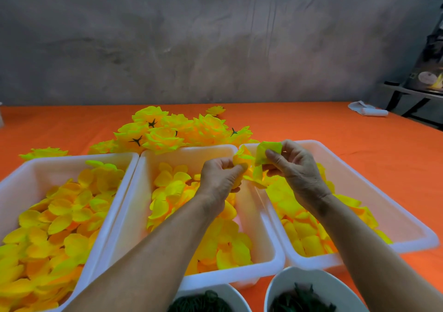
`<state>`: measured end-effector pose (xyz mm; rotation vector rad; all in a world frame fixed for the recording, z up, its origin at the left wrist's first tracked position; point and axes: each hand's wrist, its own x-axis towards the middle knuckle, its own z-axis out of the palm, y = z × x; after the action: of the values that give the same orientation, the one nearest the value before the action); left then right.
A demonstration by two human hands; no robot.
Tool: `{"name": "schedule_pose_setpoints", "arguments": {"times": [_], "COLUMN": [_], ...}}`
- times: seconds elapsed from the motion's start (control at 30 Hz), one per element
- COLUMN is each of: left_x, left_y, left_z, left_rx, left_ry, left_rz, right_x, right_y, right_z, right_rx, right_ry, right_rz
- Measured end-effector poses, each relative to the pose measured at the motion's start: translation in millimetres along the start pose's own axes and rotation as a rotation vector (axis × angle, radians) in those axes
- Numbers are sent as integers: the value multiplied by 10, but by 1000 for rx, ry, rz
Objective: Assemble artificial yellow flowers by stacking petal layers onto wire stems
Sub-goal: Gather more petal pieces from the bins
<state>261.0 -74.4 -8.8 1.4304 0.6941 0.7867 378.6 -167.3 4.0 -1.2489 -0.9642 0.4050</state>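
Observation:
My left hand (219,179) grips a partly built yellow flower (242,158) over the gap between the middle tray (242,277) and the right tray (407,230). Right beside it, my right hand (291,167) pinches a yellow petal layer (267,152) between thumb and fingers, and the layer touches the flower. No wire stem shows between the hands. All three white trays, including the left tray (72,161), hold loose yellow-orange petals.
A heap of finished yellow flowers (177,131) with dark green calyxes lies behind the trays on the orange table (335,129). Two white bowls (311,287) of dark green parts sit at the near edge. A white cloth (365,110) lies far right.

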Motion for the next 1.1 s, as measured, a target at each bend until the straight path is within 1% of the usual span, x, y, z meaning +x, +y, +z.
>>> {"name": "schedule_pose_setpoints", "arguments": {"times": [0.1,0.13,0.37,0.43,0.57,0.67,0.8,0.87,0.93,1.1], "left_x": [24,31,77,84,50,36,17,11,24,15], "left_y": [-10,-10,-38,-41,-23,-5,11,12,4,-14], "left_z": [-2,-3,9,11,-4,-10,3,16,15,25], "left_rx": [-14,-35,-60,-65,-50,26,126,127,104,91], "left_ry": [75,95,234,252,262,273,265,235,209,225], "left_rz": [26,28,125,161,279,370,443,455,447,408], "right_x": [38,45,54,53,52,59,52,50,59,94], "right_y": [19,25,54,47,28,25,27,31,33,23], "right_z": [-65,-88,-95,-103,-76,-55,-63,-65,-82,-140], "right_rx": [-8,-3,-53,-34,-9,5,56,28,15,94], "right_ry": [253,311,452,440,304,229,197,207,253,386], "right_rz": [17,23,-23,-14,65,108,127,114,107,84]}}
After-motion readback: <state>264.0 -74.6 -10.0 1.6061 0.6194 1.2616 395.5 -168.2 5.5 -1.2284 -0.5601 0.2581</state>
